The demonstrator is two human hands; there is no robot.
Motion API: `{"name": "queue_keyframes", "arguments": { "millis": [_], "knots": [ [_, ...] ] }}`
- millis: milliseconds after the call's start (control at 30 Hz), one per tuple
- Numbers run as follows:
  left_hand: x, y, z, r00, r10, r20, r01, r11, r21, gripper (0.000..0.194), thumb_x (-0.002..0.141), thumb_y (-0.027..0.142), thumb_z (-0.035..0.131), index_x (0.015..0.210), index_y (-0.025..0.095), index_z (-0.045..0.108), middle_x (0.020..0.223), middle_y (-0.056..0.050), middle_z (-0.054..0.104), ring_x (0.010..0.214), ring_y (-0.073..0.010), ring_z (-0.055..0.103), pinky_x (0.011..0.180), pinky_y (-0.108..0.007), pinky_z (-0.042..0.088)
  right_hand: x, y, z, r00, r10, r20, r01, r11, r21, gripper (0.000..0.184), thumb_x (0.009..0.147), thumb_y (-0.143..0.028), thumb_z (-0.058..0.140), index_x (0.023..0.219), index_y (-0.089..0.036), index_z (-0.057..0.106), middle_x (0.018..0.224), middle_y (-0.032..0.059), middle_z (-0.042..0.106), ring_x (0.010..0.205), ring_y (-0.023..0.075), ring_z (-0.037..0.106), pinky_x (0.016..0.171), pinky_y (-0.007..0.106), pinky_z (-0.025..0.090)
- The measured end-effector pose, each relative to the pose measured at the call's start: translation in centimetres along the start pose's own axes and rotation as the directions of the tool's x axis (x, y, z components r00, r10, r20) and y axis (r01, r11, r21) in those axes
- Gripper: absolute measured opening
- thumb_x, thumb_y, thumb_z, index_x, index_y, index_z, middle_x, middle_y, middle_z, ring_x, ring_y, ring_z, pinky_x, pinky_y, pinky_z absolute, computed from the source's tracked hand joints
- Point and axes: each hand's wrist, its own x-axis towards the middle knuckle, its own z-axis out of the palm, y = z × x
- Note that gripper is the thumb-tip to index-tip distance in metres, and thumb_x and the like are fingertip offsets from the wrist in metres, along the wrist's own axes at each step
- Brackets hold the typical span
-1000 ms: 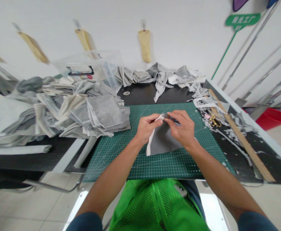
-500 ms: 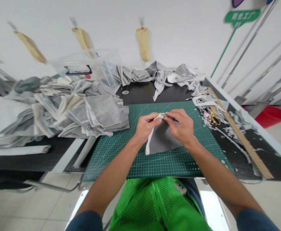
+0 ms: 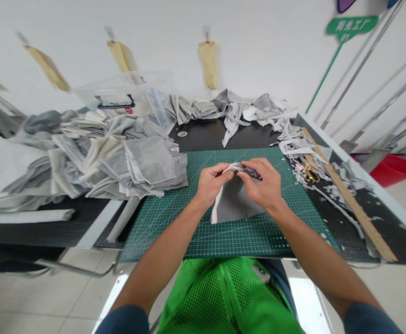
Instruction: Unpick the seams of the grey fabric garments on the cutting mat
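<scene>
A grey fabric piece (image 3: pixel 232 204) with a white edge is held up over the green cutting mat (image 3: pixel 196 222). My left hand (image 3: pixel 211 183) pinches its upper left edge. My right hand (image 3: pixel 265 185) is closed around a small dark tool (image 3: pixel 252 173) whose tip meets the fabric's top edge. The fabric's lower part rests on the mat between my wrists.
A big heap of grey and white fabric pieces (image 3: pixel 94 157) covers the table's left side, with a clear plastic box (image 3: pixel 126 99) behind. More fabric scraps (image 3: pixel 244 111) lie at the back. Gold scissors (image 3: pixel 309 174) and a long wooden ruler (image 3: pixel 349 195) lie on the right. A red tub (image 3: pixel 394 169) stands on the floor.
My right hand has tilted slightly, so more of the dark tool shows at the fabric's top edge. Both hands stay on the fabric in nearly the same place.
</scene>
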Motion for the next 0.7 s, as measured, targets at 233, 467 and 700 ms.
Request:
{"name": "queue_keyframes", "arguments": {
  "millis": [233, 467, 700],
  "knots": [
    [-0.12, -0.24, 0.12, 0.997, 0.082, 0.014, -0.083, 0.996, 0.039, 0.021, 0.078, 0.034, 0.085, 0.097, 0.024, 0.085, 0.103, -0.006, 0.079, 0.1, -0.0211, 0.07, 0.094, -0.036, 0.052, -0.21, 0.02, 0.25, 1.0, 0.004, 0.014, -0.004, 1.0, 0.009, 0.015, 0.092, -0.025, 0.069, 0.106, -0.025, 0.075, 0.101, 0.0082, 0.074, 0.094, 0.0233, 0.07, 0.083, 0.042, 0.061],
    [-0.21, -0.1, 0.26, 0.997, 0.077, 0.0, -0.077, 0.996, 0.044, 0.021, 0.077, 0.035, 0.086, 0.095, 0.024, 0.085, 0.1, -0.006, 0.079, 0.096, -0.0208, 0.069, 0.09, -0.036, 0.052, -0.14, -0.12, 0.18, 1.0, 0.012, 0.006, -0.013, 1.0, 0.023, 0.01, 0.094, -0.027, 0.068, 0.099, -0.025, 0.076, 0.095, 0.0072, 0.075, 0.092, 0.0232, 0.07, 0.084, 0.042, 0.061],
    [0.08, -0.31, 0.26, 0.985, 0.131, -0.114, -0.117, 0.986, 0.121, 0.012, 0.073, 0.027, 0.086, 0.084, 0.021, 0.083, 0.09, -0.004, 0.077, 0.082, -0.0161, 0.067, 0.079, -0.031, 0.05, 0.29, 0.58, -0.32, 0.981, 0.186, -0.051, -0.184, 0.982, 0.037, 0.018, 0.088, -0.032, 0.074, 0.103, -0.023, 0.074, 0.098, 0.0058, 0.072, 0.081, 0.0199, 0.065, 0.071, 0.035, 0.055]
  ]
}}
